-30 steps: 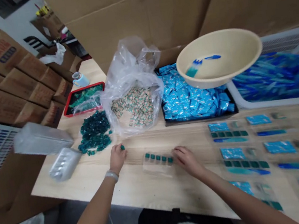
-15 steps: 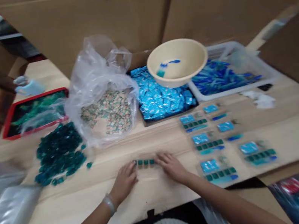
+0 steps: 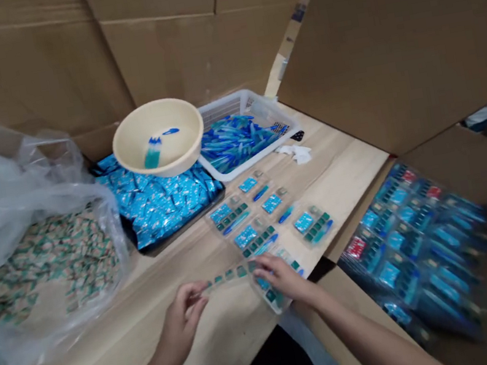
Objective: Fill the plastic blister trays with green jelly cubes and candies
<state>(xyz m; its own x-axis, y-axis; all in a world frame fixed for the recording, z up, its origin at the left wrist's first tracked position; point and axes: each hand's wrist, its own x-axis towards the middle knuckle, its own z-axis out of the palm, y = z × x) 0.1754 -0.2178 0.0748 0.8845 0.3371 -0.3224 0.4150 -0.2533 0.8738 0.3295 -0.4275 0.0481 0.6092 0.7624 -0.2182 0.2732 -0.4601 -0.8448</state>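
My left hand (image 3: pixel 183 320) pinches the left end of a row of small green squares (image 3: pixel 228 274). At its other end, my right hand (image 3: pixel 282 277) has its fingers closed on the row. The row is raised and slants up to the right. Beneath my right hand is a clear plastic tray (image 3: pixel 276 305), partly hidden, with green squares in it. Beyond it stand several similar clear trays (image 3: pixel 255 239), holding a shiny blue packet, a blue-and-teal stick and, in some, a line of green squares.
A cream basin (image 3: pixel 166 164) rests over a box of blue packets (image 3: pixel 158 206). Behind the trays is a white basket (image 3: pixel 258 158) of blue sticks. At left lies a plastic bag (image 3: pixel 114 229) of small tan-and-green pieces. Filled packs (image 3: pixel 414 241) are stacked in a carton at right.
My view has swung right. Both hands have lifted the row of green squares off the table and carried it right, over the nearest tray.
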